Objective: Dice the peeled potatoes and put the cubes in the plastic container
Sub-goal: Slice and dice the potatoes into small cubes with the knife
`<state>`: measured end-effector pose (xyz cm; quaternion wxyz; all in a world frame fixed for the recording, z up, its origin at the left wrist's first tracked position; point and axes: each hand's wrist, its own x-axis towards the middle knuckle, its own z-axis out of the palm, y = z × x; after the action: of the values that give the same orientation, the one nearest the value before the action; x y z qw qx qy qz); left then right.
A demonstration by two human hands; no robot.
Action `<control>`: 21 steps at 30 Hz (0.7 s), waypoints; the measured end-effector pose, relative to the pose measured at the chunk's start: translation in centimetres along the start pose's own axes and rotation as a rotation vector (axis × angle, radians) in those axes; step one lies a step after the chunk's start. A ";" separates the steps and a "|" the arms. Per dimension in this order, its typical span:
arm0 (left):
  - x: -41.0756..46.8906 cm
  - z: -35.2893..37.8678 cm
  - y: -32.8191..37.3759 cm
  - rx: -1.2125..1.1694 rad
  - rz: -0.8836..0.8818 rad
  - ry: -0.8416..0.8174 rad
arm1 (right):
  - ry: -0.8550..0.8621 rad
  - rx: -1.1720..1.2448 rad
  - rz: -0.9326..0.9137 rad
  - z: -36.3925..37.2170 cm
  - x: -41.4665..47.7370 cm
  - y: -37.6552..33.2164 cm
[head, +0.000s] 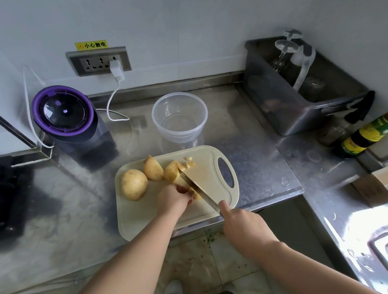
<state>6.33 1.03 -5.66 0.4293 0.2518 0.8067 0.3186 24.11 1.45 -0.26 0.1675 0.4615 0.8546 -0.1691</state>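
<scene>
Right hand (240, 221) is closed round the knife (197, 188), blade laid diagonally across the potato (172, 173) gripped by left hand (173, 198).

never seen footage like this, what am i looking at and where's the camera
No machine here: it is one picture from a wide-angle camera worn on a person's head, looking down at their arms. On a steel counter lies a pale cutting board with a whole potato, a half potato, a few cut pieces and a partly cut potato. The left hand holds that potato; the right hand grips a knife with its blade on it. Behind stands a clear plastic container, no cubes inside.
</scene>
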 end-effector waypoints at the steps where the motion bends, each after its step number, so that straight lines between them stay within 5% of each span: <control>1: 0.1 0.0 -0.1 -0.009 -0.006 -0.002 | -0.004 -0.003 0.000 0.0 0.0 -0.1; 12: 0.0 -0.1 0.2 0.088 0.005 0.024 | -0.123 0.064 0.003 -0.2 0.6 -0.6; 21: -0.1 -0.2 0.4 0.061 -0.003 0.000 | -0.028 0.046 0.027 0.2 0.1 0.1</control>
<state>6.32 1.12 -5.24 0.4218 0.2638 0.8164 0.2933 24.14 1.46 -0.44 0.1711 0.4745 0.8417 -0.1928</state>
